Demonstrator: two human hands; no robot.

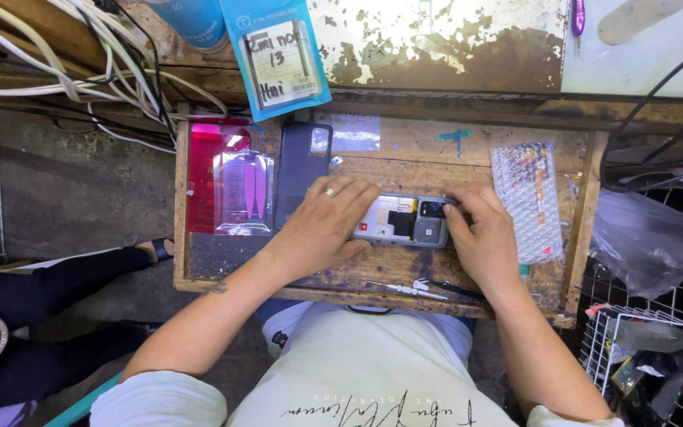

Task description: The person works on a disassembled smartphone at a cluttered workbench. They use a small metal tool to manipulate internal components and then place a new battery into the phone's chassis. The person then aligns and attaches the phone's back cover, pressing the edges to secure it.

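Head view, from nearest to farthest: at the front lip of the worn wooden tabletop (373, 158) lie a slim pair of tweezers (405, 289) and a dark thin tool beside them. Just beyond, both hands meet on an opened phone (401, 219) lying flat near the middle, its back cover off and its camera block and inner boards showing. The left hand (322, 225), ring on one finger, lies across the phone's left part with its grip pressed down over it, fingers together. The right hand (480, 229) has its grip pinched on the phone's right end by the camera block.

The phone looks light and stiff but delicate with its insides bare; I judge it best held by the outer frame edges, keeping off the boards and lenses.

To the right, just beside the right hand, lies a bubble-wrap pouch (527, 198). To the left stand a dark back cover (302, 170), a clear packet (243, 190) and a red tray (207, 178). Farther off, a blue packet (278, 51) leans against a peeling board, and white cables (81, 55) run along the far left.
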